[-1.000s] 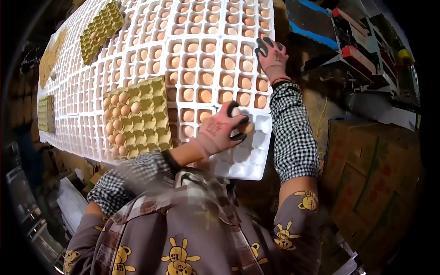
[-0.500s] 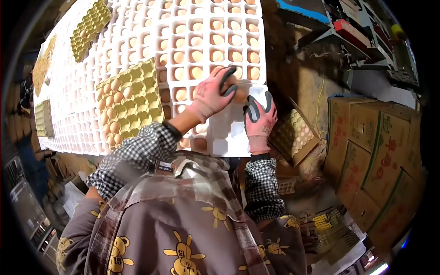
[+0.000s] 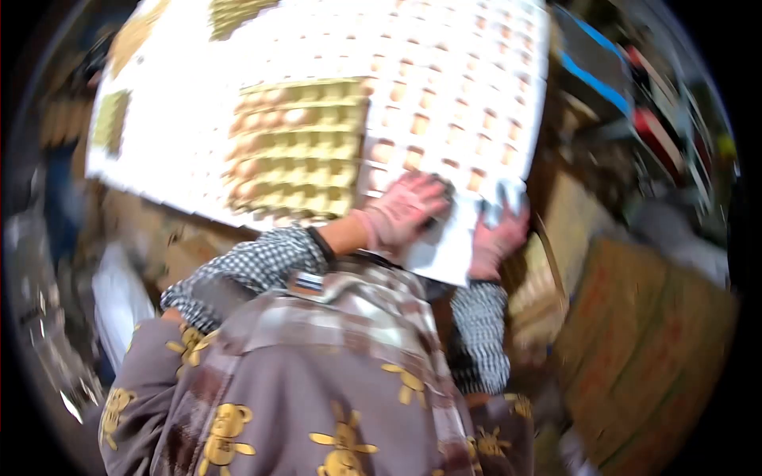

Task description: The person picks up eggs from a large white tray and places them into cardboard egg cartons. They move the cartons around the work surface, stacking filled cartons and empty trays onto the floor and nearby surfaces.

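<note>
Gloved hands at the near corner of a big white egg tray, all blurred.

Left hand lies curled on the tray's near edge, and whether it grips anything I cannot tell. Right hand rests on the corner, grip unclear too. Just left sits a yellow carton of eggs. No writing is readable.

Blurred view, gloved left hand and right hand on white egg tray
</note>
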Demonstrator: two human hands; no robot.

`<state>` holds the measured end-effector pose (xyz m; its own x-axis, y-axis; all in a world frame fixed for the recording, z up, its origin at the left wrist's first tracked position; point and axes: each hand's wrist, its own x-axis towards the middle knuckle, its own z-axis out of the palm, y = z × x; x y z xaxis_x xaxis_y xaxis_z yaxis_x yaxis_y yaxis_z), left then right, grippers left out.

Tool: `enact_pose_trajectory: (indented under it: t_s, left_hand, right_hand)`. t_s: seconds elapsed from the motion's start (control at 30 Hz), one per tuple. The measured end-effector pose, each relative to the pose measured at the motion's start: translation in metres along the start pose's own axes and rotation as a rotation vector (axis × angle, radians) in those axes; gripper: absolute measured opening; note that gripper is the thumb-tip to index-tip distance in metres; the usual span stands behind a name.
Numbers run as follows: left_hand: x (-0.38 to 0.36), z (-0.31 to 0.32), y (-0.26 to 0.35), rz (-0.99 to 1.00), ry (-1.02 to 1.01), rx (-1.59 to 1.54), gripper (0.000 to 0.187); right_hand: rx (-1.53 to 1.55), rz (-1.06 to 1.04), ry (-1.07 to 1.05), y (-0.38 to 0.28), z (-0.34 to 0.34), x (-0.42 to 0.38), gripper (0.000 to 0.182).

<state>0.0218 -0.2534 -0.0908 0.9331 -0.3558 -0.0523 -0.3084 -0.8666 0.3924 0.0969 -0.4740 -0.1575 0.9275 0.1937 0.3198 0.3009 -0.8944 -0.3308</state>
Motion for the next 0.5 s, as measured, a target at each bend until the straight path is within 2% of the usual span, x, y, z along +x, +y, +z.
enact_pose_trajectory:
  t_s: [0.07, 0.13, 0.17, 0.2, 0.23, 0.27, 0.3, 0.33, 0.37, 0.4, 0.47, 0.5]
  left_hand:
    - [-0.034, -0.046, 0.003, -0.029, -0.060, -0.128, 0.048]
    - [-0.097, -0.082, -0.016, -0.111, 0.047, -0.230, 0.039]
    - [-0.144, -0.088, -0.038, -0.173, 0.202, -0.115, 0.036]
    - [-0.183, -0.108, -0.057, -0.329, 0.146, -0.012, 0.040]
    - [-0.223, -0.124, -0.074, -0.531, 0.194, -0.005, 0.043]
    - [-0.263, -0.125, -0.096, -0.657, 0.157, 0.264, 0.054]
    - [-0.279, -0.141, -0.099, -0.745, -0.034, 0.451, 0.063]
    - [-0.298, -0.131, -0.119, -0.710, -0.141, 0.404, 0.068]
    - [-0.304, -0.121, -0.130, -0.706, -0.070, 0.301, 0.066]
    - [-0.303, -0.116, -0.141, -0.686, -0.002, 0.202, 0.065]
    - [-0.303, -0.125, -0.150, -0.505, 0.010, 0.273, 0.062]
    - [-0.312, -0.122, -0.153, -0.589, 0.117, 0.065, 0.061]
  right_hand:
    - [0.112, -0.061, 0.009, -0.022, -0.010, 0.004, 0.055]
    - [0.301, 0.113, 0.093, -0.034, -0.014, 0.007, 0.046]
    - [0.391, -0.022, 0.053, -0.047, -0.026, 0.012, 0.046]
    - [0.921, 0.325, -0.089, -0.066, -0.027, 0.009, 0.046]
    - [0.981, 0.342, -0.211, -0.084, -0.030, 0.008, 0.045]
    - [1.028, 0.364, -0.326, -0.101, -0.033, 0.007, 0.044]
    - [0.998, 0.285, -0.399, -0.122, -0.023, 0.000, 0.042]
    - [1.067, 0.245, -0.492, -0.160, -0.023, -0.002, 0.041]
    - [1.148, 0.122, -0.550, -0.196, -0.013, -0.010, 0.040]
    - [1.272, 0.158, -0.714, -0.246, -0.026, -0.012, 0.042]
    - [1.084, -0.159, -0.813, -0.326, -0.025, -0.026, 0.053]
    - [0.812, -0.560, -0.788, -0.353, -0.020, -0.026, 0.059]
